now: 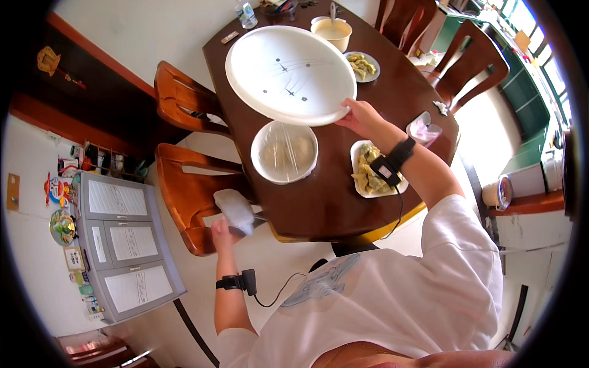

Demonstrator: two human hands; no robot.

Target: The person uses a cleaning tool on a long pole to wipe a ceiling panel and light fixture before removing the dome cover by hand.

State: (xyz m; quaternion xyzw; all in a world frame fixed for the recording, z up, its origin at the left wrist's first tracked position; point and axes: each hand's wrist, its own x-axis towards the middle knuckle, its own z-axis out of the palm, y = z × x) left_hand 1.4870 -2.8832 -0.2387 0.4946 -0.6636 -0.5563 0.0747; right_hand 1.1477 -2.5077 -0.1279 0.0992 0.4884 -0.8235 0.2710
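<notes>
My right hand (pixel 361 118) grips the lower right rim of a large white round tray (pixel 292 76) with dark printed marks, tilted above the wooden table (pixel 294 209). Off the table's left edge, my left hand (pixel 222 232) holds a whitish bundle (pixel 234 209), perhaps a cloth or plastic bag. Below the tray stands a white bowl (pixel 284 152) under clear plastic film, with pale lumps like dough inside. Near my right wrist a white dish (pixel 382 191) holds a pile of dumplings.
Farther back are a plate of dumplings (pixel 362 67), a cream pot (pixel 338 37) with a utensil, a plastic bottle (pixel 246 16) and a remote control (pixel 229 37). A pink-lined container (pixel 422 130) lies at the right. Wooden chairs (pixel 184 198) flank the table; a grey cabinet (pixel 126 244) stands left.
</notes>
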